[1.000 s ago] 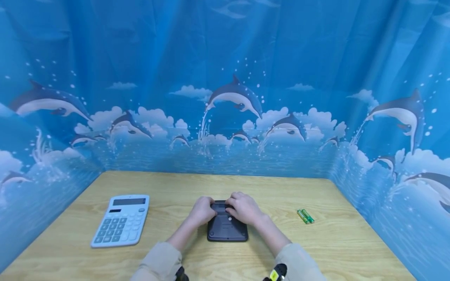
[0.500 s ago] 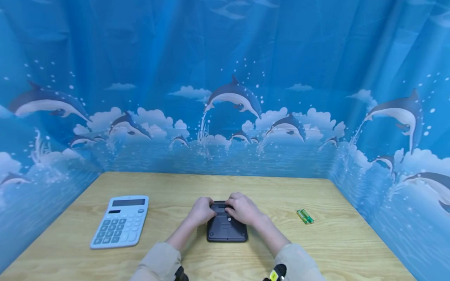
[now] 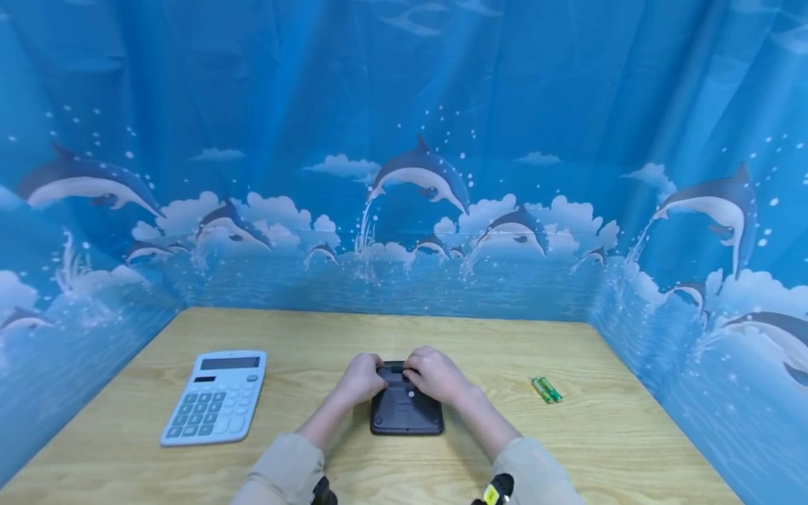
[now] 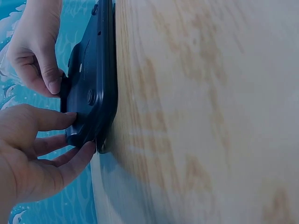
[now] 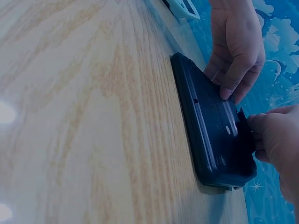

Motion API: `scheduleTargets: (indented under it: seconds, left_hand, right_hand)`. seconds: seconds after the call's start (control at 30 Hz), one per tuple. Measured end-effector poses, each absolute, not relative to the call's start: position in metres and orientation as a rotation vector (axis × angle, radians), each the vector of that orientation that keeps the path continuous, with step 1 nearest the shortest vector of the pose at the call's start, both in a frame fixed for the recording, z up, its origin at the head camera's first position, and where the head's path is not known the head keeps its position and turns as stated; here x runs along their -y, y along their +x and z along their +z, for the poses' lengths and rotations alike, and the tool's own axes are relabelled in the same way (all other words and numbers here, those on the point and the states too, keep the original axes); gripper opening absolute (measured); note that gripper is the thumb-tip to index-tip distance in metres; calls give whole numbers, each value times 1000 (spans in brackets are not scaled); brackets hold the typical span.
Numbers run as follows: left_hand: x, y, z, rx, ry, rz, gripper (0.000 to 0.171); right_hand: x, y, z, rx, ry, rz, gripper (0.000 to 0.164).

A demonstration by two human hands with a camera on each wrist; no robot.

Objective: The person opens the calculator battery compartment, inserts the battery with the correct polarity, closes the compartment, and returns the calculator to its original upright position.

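I have both hands on a black case (image 3: 407, 414) that lies flat on the wooden table (image 3: 505, 337), just below the centre of the head view. A small pale dot (image 3: 412, 394) shows on its upper face, with round feet near its lower corners.

My left hand (image 3: 361, 380) grips the case at its upper-left edge, the thumb on the top face and the other fingers curled round the side. My right hand (image 3: 437, 375) is at the case's upper-right part, thumb and fingers closed in a pinch on a dark flap (image 5: 241, 116), which stands up from the far edge in the right wrist view. I cannot tell whether the flap is loose or attached. My hands are near each other, with a narrow gap between them in the head view.

In the lower left of the frame a pale blue calculator (image 3: 217, 396) lies face up, slightly slanted. In the lower right, two green batteries (image 3: 551, 389) lie side by side. Beige sleeves (image 3: 287, 463) cover my forearms at the bottom edge. A blue curtain (image 3: 315, 105) printed with dolphins and clouds fills the upper frame.
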State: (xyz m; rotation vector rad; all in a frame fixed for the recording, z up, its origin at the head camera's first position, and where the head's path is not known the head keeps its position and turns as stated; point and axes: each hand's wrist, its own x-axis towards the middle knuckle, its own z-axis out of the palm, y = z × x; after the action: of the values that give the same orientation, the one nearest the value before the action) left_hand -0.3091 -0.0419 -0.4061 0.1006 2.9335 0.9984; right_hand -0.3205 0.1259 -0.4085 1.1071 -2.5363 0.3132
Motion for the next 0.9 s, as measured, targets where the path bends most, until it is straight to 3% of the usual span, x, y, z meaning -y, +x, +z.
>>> scheduleTargets:
  seconds: [0.9]
  left_hand:
    - [44, -307, -410, -2969, 132, 1042, 33]
  right_hand:
    - [-124, -324, -410, 2430, 1060, 254, 5]
